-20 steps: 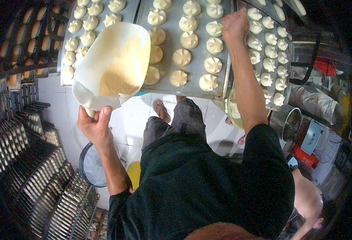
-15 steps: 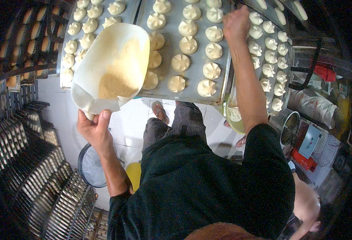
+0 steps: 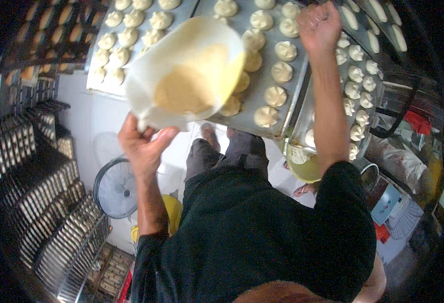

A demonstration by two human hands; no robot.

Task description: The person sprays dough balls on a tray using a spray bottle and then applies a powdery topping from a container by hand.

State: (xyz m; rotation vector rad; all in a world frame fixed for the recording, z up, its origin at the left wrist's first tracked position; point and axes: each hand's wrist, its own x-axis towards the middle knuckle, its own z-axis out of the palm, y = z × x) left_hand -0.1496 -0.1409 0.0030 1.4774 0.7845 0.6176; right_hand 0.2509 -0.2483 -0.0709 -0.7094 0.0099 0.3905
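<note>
My left hand (image 3: pixel 146 144) grips the narrow end of a white, scoop-shaped container (image 3: pixel 144 83), tilted over the trays. Fine yellow-brown crumbs or powder (image 3: pixel 184 93) lie inside it. Beyond the scoop to the right, my right hand (image 3: pixel 320 28) is closed above the border between two trays; whatever its fingers hold is hidden. Rows of pale, pleated dough buns (image 3: pixel 282 72) sit on the middle metal tray (image 3: pixel 295 96). More buns (image 3: pixel 127 37) fill the left tray, and smaller ones (image 3: pixel 352 91) the right tray. The scoop covers part of the middle rows.
Long dough pieces (image 3: pixel 376 41) lie at the far right. Left stand racks (image 3: pixel 73 242) of loaded trays and a round fan (image 3: pixel 116 187). A yellow bucket (image 3: pixel 173 214) is beside my left arm, a yellow-green basin (image 3: pixel 305 164) below the trays. Another person (image 3: pixel 377 284) shows at lower right.
The whole view has shifted, with the trays now further right. My left hand has carried the scoop rightward over the middle tray. My right hand stays closed above the trays.
</note>
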